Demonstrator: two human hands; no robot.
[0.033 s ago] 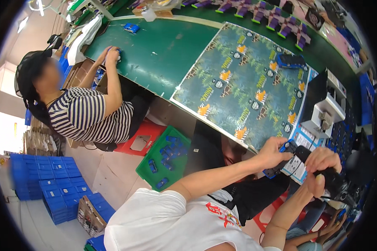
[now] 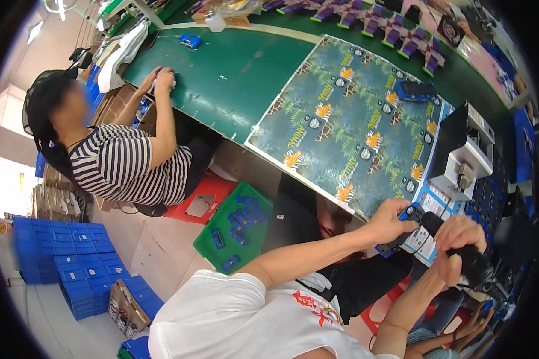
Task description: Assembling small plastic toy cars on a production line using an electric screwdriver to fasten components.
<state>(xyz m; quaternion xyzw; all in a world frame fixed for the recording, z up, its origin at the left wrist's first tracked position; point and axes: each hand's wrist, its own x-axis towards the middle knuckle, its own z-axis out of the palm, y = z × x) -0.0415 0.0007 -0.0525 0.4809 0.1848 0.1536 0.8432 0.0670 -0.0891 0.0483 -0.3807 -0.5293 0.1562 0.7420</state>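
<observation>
At the right table edge, my left hand (image 2: 388,222) is closed around a blue toy car (image 2: 411,212), whose black underside is partly visible. My right hand (image 2: 461,234) wraps round a dark handheld tool (image 2: 477,267), possibly a power screwdriver; its exact kind is unclear. A black blocky part (image 2: 431,223) lies between the two hands, close against the car; what it belongs to cannot be made out. Beyond my hands, another blue toy car (image 2: 417,90) rests on the patterned mat (image 2: 323,137).
A white-and-black device (image 2: 461,170) stands beside the mat. On the left, a person in a striped top (image 2: 123,158) handles a small item at the green table (image 2: 221,78). Several blue cars lie in a green crate (image 2: 206,245) on the floor, near stacked blue bins (image 2: 81,269).
The other person's hands have shifted slightly. Both my hands keep nearly the same place and hold.
</observation>
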